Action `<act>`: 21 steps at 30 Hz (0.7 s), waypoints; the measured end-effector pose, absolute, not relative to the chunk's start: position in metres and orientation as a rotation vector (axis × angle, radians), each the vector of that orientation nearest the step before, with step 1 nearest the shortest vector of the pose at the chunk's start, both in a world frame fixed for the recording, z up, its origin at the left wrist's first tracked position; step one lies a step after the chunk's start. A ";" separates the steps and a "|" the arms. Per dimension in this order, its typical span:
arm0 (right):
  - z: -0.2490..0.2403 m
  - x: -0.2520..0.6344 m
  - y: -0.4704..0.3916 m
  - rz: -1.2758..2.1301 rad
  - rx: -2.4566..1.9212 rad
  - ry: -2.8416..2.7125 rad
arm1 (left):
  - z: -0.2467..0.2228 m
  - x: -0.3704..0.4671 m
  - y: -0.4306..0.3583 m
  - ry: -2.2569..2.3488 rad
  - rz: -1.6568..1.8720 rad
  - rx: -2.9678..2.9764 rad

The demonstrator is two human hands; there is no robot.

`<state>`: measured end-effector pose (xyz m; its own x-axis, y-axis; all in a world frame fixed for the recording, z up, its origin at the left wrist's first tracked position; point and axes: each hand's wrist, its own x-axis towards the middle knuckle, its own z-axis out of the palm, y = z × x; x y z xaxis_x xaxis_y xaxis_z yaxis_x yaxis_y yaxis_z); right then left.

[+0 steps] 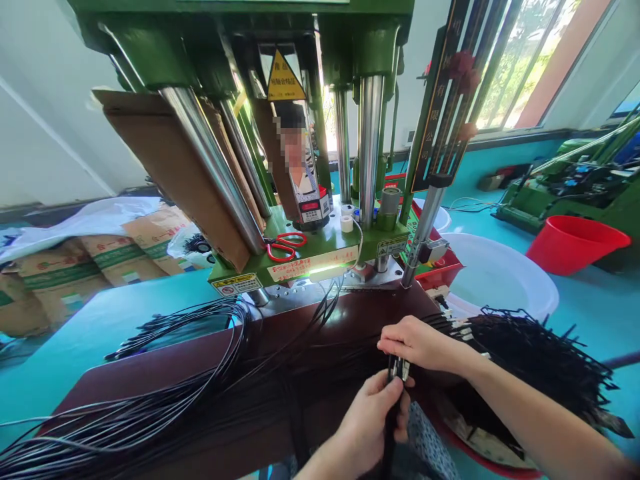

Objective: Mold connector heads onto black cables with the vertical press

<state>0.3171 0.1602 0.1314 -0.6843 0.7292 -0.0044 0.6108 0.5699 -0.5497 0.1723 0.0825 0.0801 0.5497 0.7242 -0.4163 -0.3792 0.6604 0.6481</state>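
Observation:
Near the front edge of the dark red table (200, 360), my left hand (373, 410) is wrapped round a bundle of black cables with light metallic or white ends (400, 369). Just above it, my right hand (413, 341) has its fingers closed at the top of the same bundle. Long black cables (150, 413) lie looped across the left part of the table. A few thin cables (327, 303) run up to the lit front of the green press (320, 257).
Red-handled scissors (287, 245) lie on the press ledge beside a leaning cardboard sheet (175, 167). At the right are a heap of black parts (540, 367), a white tub (500, 270) and a red bucket (575, 243). Sacks (105, 257) stand at the left.

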 end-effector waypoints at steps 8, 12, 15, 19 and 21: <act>0.145 0.326 0.138 0.626 -1.040 -2.591 | 0.077 0.172 0.086 0.618 0.759 0.508; 0.144 0.328 0.135 0.645 -1.060 -2.561 | 0.076 0.178 0.088 0.654 0.738 0.581; 0.149 0.337 0.126 0.666 -1.046 -2.546 | 0.080 0.170 0.095 0.764 0.900 0.560; 0.161 0.363 0.102 0.818 -1.017 -2.572 | 0.101 0.130 0.112 0.820 1.288 0.434; 0.165 0.372 0.093 0.916 -1.010 -2.583 | 0.114 0.115 0.116 0.783 1.471 0.447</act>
<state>0.3720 0.0930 0.1649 -0.7394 0.6730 -0.0204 0.5355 0.5695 -0.6236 0.1150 0.1159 0.1144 -0.0764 0.9782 -0.1931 -0.7067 0.0835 0.7026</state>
